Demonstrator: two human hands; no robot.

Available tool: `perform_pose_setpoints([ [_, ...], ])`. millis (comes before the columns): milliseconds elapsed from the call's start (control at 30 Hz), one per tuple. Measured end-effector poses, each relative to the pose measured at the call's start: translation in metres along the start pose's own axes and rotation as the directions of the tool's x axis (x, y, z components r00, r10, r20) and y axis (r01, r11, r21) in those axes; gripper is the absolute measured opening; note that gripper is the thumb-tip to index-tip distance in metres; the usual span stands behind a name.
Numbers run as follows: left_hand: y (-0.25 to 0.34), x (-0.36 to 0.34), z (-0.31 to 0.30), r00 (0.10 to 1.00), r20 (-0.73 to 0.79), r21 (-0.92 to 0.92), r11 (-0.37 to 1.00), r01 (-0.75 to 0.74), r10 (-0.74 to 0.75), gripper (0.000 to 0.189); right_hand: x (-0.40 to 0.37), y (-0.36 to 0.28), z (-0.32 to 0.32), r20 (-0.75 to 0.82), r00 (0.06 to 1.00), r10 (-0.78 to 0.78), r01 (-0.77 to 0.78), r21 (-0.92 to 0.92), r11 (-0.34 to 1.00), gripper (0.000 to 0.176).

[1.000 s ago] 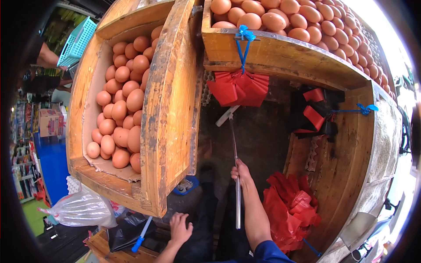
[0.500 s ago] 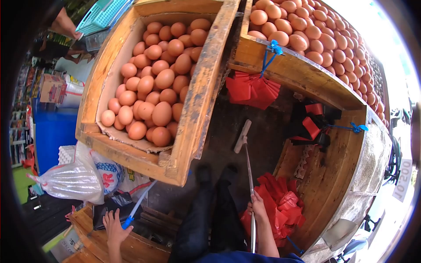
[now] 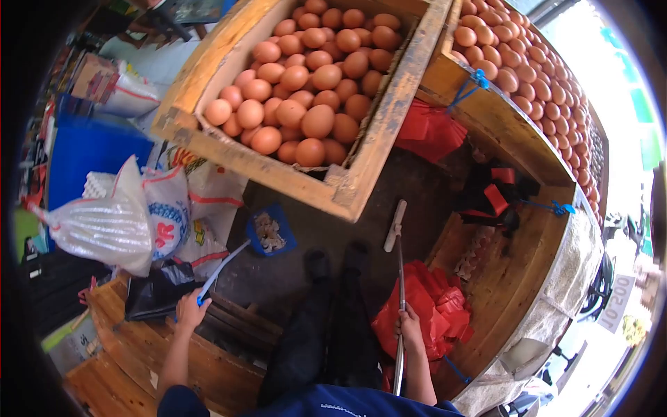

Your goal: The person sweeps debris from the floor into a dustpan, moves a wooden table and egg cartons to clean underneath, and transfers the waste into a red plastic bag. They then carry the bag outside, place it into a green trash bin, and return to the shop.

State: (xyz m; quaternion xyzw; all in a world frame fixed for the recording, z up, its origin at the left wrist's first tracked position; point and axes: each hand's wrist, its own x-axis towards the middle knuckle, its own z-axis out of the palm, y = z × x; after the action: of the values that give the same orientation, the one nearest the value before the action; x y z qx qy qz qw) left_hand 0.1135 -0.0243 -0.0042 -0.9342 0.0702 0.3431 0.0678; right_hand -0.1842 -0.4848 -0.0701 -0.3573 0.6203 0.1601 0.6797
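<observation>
My left hand (image 3: pixel 191 309) is closed round the blue end of the long handle of a dustpan. The blue pan (image 3: pixel 271 231) lies on the dark floor at the left and holds pale debris. My right hand (image 3: pixel 408 325) grips the metal pole of a floor squeegee (image 3: pixel 395 226), whose pale head rests on the floor right of my feet. Red plastic bags (image 3: pixel 434 306) hang just beside my right hand.
A wooden crate of brown eggs (image 3: pixel 299 90) juts out ahead, and more eggs (image 3: pixel 528 76) fill a wooden stall at the upper right. White sacks (image 3: pixel 167 215) stand at the left. Black bags (image 3: pixel 497 191) hang at the right. Wooden benches (image 3: pixel 229 368) flank my legs.
My left hand has closed on the dustpan handle, and the pan has come into view. The egg crate appears further up and right as the view shifted. My right hand still holds the pole.
</observation>
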Motion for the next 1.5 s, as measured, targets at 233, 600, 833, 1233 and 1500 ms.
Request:
perform_pose_setpoints([
  [233, 0.020, -0.020, 0.010, 0.999, 0.004, -0.044, 0.998, 0.038, -0.038, 0.023, 0.021, -0.035, -0.013, 0.055, 0.998, -0.021, 0.015, 0.107, 0.994, 0.041],
  [600, 0.114, -0.108, 0.042, 0.993, 0.004, -0.165, 0.979, 0.119, -0.120, 0.015, 0.059, -0.073, -0.067, 0.049, 0.983, -0.174, 0.181, -0.275, 0.944, 0.037],
  [833, 0.162, -0.127, 0.074, 0.996, 0.055, -0.257, 0.963, 0.079, -0.067, 0.017, 0.104, -0.108, -0.051, 0.001, 0.909, -0.416, 0.249, -0.802, 0.543, 0.049],
  [1233, 0.276, -0.143, 0.121, 0.979, 0.192, -0.379, 0.925, 0.011, 0.067, 0.031, 0.172, -0.123, -0.026, 0.091, 0.822, -0.562, 0.284, -0.921, 0.267, 0.049],
  [1500, 0.335, -0.136, 0.136, 0.923, 0.371, -0.527, 0.842, 0.115, 0.106, 0.046, 0.211, -0.144, -0.012, 0.098, 0.931, -0.352, 0.194, -0.948, 0.250, 0.054],
])
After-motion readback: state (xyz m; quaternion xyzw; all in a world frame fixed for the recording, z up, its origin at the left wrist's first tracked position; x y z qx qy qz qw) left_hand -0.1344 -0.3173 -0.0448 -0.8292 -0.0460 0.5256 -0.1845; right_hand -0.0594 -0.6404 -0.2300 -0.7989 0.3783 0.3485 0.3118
